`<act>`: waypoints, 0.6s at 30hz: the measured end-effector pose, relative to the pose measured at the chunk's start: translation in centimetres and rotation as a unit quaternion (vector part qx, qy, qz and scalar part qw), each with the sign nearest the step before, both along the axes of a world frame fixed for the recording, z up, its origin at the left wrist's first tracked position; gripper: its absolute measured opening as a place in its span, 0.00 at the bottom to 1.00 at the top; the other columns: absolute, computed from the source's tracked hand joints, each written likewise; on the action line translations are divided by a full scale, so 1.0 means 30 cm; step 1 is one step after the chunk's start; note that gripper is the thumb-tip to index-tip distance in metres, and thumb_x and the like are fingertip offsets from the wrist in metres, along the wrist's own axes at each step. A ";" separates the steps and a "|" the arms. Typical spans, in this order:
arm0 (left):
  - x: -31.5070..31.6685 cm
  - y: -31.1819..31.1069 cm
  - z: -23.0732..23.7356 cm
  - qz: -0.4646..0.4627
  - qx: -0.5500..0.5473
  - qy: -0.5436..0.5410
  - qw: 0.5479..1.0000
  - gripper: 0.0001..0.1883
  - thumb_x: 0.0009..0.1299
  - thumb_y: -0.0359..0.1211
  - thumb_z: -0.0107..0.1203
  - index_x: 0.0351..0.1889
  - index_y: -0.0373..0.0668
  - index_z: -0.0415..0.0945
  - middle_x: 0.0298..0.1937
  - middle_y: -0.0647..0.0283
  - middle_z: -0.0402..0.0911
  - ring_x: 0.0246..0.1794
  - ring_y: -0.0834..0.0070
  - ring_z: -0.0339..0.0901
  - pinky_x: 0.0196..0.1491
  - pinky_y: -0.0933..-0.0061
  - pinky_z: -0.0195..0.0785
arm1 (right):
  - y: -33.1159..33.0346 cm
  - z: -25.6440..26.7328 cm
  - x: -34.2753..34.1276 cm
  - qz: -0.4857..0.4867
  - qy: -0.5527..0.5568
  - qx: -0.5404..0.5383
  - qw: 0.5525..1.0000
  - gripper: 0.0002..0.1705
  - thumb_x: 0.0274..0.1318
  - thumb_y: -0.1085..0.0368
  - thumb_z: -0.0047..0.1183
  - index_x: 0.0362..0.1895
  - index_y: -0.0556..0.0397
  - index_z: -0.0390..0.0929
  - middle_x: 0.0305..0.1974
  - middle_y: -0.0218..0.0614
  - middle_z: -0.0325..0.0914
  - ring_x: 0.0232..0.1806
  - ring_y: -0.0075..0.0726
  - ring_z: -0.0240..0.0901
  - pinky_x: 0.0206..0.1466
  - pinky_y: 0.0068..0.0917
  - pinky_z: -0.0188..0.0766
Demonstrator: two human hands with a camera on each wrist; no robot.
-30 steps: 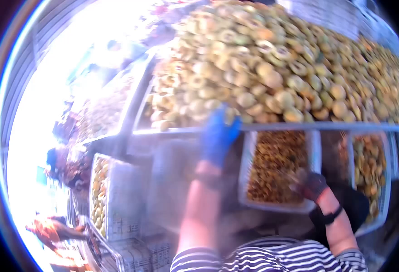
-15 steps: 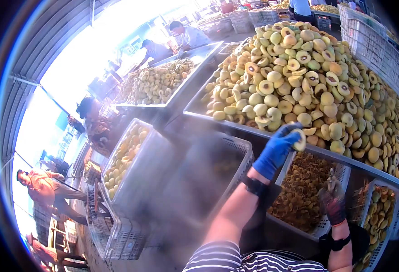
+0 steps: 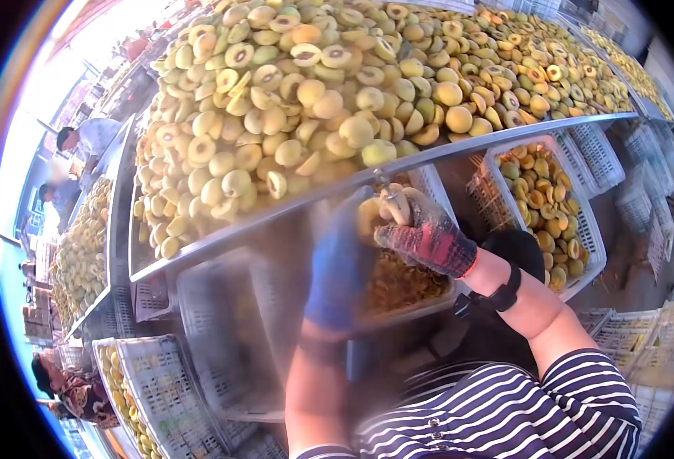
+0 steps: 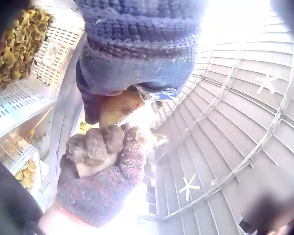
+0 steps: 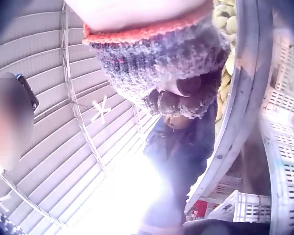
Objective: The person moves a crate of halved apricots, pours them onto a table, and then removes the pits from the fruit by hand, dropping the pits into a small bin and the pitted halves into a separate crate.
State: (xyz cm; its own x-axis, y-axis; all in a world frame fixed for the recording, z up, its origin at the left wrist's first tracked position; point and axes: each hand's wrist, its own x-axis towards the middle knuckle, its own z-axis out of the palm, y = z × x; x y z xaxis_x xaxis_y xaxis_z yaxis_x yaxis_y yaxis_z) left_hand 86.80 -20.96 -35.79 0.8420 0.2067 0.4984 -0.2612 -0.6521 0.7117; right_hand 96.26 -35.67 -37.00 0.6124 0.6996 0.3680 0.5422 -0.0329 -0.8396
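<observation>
My left hand, in a blurred blue glove, holds a halved peach over the front edge of the metal table. In the left wrist view the peach half sits between the gloved thumb and fingers. Right beside it, my right hand in a dark knit glove grips a small pitting tool with a pale handle and metal tip. Its curled fingers wrap the handle in the left wrist view. Where the tip meets the fruit is hidden. Brown scraps fill a crate below both hands.
Peach halves are heaped high behind the metal table rim. A white crate of peach halves stands at right, other crates at lower left. Other people work at a second table on the left.
My left hand has gone from the heap, picking up a peach half, to meet my right hand. The right hand with the tool has come up from over the scrap crate. The head view has turned.
</observation>
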 end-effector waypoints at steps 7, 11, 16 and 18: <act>0.032 -0.013 -0.050 -0.062 -0.289 0.082 0.952 0.22 0.74 0.35 0.48 0.64 0.35 0.70 0.58 0.57 0.76 0.57 0.70 0.74 0.60 0.71 0.65 | 0.049 -0.025 -0.030 -0.054 -0.129 0.017 0.990 0.20 0.49 0.62 0.66 0.46 0.51 0.77 0.34 0.38 0.78 0.35 0.49 0.78 0.39 0.41 0.73; 0.064 -0.002 -0.122 -0.032 -0.206 0.079 0.975 0.22 0.72 0.30 0.52 0.64 0.36 0.70 0.56 0.52 0.79 0.59 0.63 0.76 0.59 0.67 0.69 | 0.067 -0.103 -0.001 -0.050 -0.076 0.043 0.995 0.18 0.51 0.64 0.63 0.46 0.52 0.77 0.37 0.44 0.77 0.38 0.52 0.77 0.40 0.41 0.73; 0.070 -0.002 -0.120 0.002 -0.372 0.109 0.922 0.21 0.78 0.37 0.46 0.65 0.34 0.67 0.59 0.52 0.77 0.58 0.64 0.76 0.54 0.65 0.75 | 0.001 -0.073 0.103 -0.005 -0.024 -0.001 1.000 0.19 0.54 0.64 0.60 0.49 0.55 0.74 0.38 0.41 0.77 0.43 0.42 0.75 0.45 0.35 0.72; 0.087 0.022 -0.121 -0.001 -0.461 0.081 0.884 0.26 0.79 0.46 0.42 0.65 0.34 0.67 0.60 0.51 0.76 0.58 0.61 0.76 0.56 0.62 0.75 | -0.029 -0.028 0.088 0.002 -0.018 -0.074 0.997 0.22 0.55 0.58 0.64 0.50 0.55 0.73 0.35 0.40 0.77 0.38 0.42 0.76 0.43 0.33 0.72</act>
